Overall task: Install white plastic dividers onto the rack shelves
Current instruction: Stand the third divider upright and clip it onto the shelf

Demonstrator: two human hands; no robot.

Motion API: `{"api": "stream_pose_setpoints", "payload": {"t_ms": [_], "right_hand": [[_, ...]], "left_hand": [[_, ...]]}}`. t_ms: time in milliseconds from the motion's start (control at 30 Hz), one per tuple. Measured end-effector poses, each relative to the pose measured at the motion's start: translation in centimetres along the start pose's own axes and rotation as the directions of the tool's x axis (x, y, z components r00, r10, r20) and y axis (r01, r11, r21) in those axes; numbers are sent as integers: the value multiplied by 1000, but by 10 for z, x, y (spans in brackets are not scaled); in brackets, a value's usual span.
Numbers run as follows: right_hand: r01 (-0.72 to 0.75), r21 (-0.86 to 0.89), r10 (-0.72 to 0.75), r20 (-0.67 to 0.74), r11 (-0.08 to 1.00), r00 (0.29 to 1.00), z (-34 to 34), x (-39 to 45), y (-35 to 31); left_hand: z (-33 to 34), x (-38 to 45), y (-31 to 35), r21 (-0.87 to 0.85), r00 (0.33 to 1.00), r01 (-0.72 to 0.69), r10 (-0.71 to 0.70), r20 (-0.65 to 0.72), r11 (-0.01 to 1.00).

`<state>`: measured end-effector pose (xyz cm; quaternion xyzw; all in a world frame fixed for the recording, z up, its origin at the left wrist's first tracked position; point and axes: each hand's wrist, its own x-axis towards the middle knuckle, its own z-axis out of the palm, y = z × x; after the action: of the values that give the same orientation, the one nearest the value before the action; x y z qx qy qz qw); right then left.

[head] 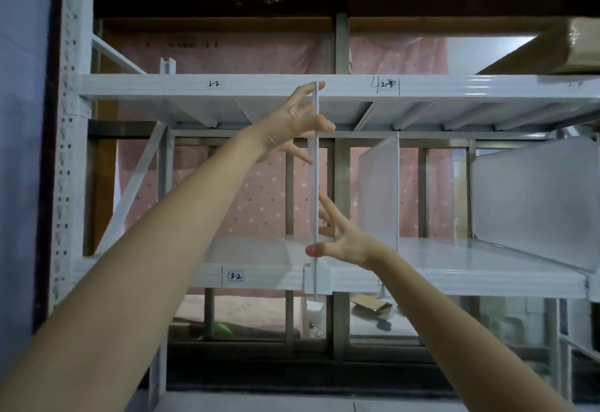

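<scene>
A white plastic divider stands upright and edge-on between the upper shelf and the lower shelf of the white metal rack. Its bottom end reaches down over the lower shelf's front beam. My left hand grips the divider's front edge near the top, index finger along it and thumb across it. My right hand holds it near the bottom, thumb across the front edge and spread fingers on its right side.
Two more translucent dividers stand on the lower shelf, one just right of my hands and one at far right. A cardboard box lies on the upper shelf at right. The rack's perforated upright is at left.
</scene>
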<state>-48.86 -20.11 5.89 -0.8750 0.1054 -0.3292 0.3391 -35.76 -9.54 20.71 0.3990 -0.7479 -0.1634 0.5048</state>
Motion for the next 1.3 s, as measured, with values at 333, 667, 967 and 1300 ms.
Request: {"api": "stream_pose_setpoints", "payload": {"t_ms": [333,667,967,1300], "right_hand": [[1,-34,-3,-57,999,998,-25,61,48],[-23,-48,19,-90,999,996,-40,95,77],[-76,-58,70,-107,995,992,-56,106,95],[-74,-33,71,-91,997,993,-67,120,117]], "left_hand": [[-23,51,-51,24,998,-50,51,-29,998],[-41,98,-98,-85,999,-30,33,30,996],[-36,124,-124,-99,999,-44,44,-11,994],[-34,146,-144,-135,1000,-10,9,-8,991]]}}
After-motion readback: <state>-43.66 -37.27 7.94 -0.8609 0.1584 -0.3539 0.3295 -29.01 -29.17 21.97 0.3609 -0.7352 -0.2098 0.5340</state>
